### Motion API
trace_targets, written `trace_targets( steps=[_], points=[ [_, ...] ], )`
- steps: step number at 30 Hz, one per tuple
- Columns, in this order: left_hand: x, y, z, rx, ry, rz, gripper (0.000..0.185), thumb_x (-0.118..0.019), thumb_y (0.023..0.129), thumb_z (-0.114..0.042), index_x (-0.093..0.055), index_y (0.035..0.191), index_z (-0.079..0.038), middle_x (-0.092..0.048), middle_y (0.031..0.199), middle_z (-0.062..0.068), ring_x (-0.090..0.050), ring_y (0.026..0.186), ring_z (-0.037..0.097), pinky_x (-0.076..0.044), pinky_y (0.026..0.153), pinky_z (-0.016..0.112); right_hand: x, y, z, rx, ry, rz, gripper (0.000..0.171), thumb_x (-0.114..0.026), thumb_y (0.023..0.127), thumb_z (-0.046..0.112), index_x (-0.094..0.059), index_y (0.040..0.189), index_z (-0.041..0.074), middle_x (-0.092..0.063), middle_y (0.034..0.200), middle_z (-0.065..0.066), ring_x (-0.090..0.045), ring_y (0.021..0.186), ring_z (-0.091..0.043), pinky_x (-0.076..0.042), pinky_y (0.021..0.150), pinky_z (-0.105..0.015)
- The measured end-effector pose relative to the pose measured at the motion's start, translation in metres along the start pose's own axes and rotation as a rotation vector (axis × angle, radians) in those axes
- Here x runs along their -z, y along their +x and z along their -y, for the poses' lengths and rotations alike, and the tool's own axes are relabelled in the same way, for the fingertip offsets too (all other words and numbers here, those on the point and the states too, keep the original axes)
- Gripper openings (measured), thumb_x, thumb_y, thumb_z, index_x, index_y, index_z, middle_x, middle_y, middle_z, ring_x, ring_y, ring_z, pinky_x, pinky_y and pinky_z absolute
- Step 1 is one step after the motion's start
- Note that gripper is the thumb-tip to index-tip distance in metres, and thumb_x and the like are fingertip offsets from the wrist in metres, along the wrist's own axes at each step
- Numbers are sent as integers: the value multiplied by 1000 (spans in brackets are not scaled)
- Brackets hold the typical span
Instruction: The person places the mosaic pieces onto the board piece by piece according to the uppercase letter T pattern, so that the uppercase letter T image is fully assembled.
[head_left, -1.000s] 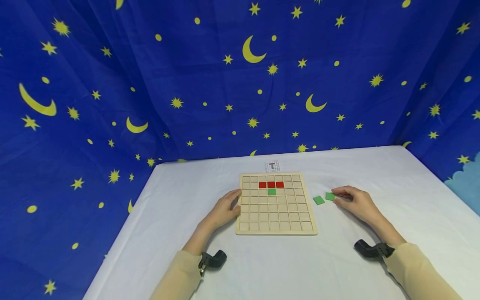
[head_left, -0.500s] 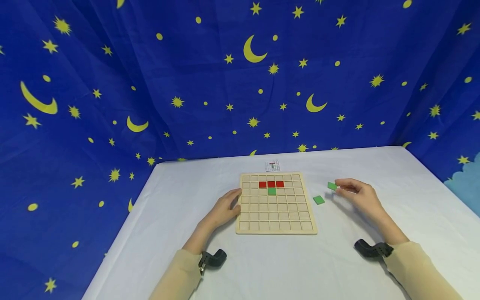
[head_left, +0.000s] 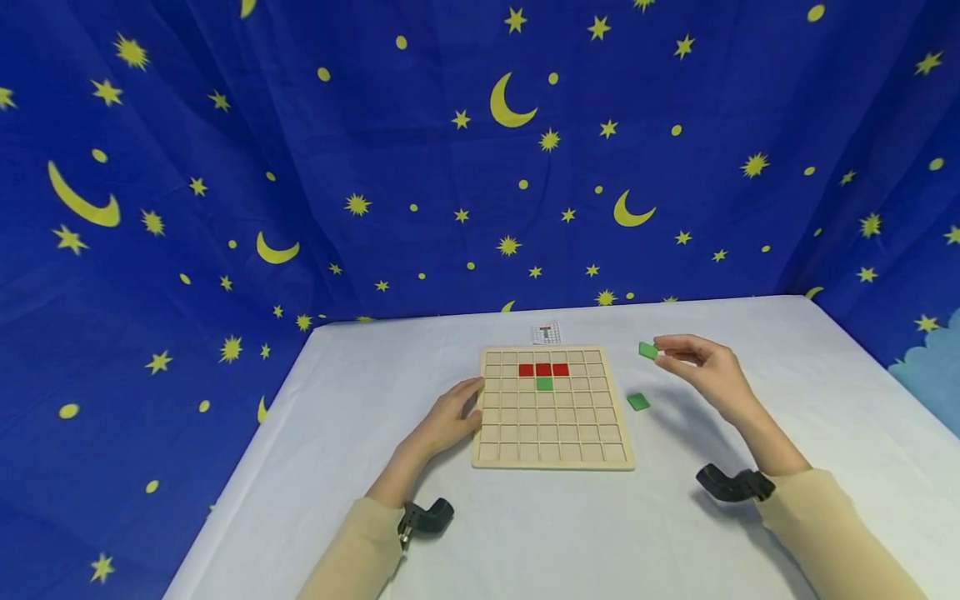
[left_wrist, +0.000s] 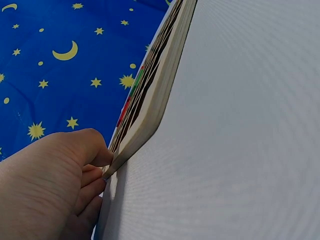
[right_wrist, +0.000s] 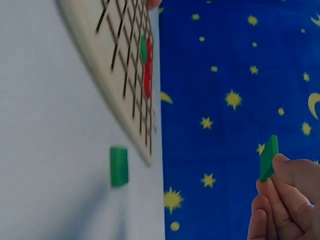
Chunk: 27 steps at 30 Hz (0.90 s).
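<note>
My left hand rests at the left side of a square wooden grid board, thumb and fingertips against its edge. In the left wrist view, the thumb touches the rim. Three red tiles lie in a row on the board, with one green tile directly below the middle one. My right hand pinches another green tile between thumb and fingers, raised above the table. A further green tile lies on the table to the board's right.
Behind the board lies a small printed card with a grid pattern in red and green. A white cloth covers the table. Blue fabric with yellow moons and stars hangs behind it and at both sides.
My right hand has lifted the green tile off the table and carried it up, away from me and slightly left. The left hand and board stay in place.
</note>
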<state>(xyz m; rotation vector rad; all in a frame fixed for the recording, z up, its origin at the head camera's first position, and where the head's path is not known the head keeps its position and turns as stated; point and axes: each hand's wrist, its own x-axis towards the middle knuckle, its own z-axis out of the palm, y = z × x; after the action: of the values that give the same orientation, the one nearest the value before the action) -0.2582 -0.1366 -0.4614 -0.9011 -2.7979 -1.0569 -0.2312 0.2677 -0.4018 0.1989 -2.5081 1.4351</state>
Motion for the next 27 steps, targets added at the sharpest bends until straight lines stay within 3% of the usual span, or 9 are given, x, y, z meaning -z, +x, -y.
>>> trace_targets(
  steps=[12,21,27],
  points=[
    [-1,1,1,8,6,2,59,-55,86,-9,-37,140,7,-39,143,21,-34,133,32,-28,111,39,-31,9,24,58,28,81,41,-68,88,28,-63,120,4,-64,115,-11,-58,97,-9,-49,76,-17],
    [0,0,0,-1,2,6,59,-54,86,-8,-36,140,8,-38,143,22,-34,133,32,-28,110,39,-59,16,32,86,79,129,40,-69,86,26,-64,118,3,-65,113,-11,-59,102,-25,-50,87,-41],
    [-1,0,0,-5,2,0,59,-54,86,-8,-36,140,8,-38,143,22,-34,133,33,-28,110,40,-74,18,38,104,110,154,37,-69,87,18,-63,119,2,-64,113,-14,-59,103,-30,-49,87,-47]
  ],
)
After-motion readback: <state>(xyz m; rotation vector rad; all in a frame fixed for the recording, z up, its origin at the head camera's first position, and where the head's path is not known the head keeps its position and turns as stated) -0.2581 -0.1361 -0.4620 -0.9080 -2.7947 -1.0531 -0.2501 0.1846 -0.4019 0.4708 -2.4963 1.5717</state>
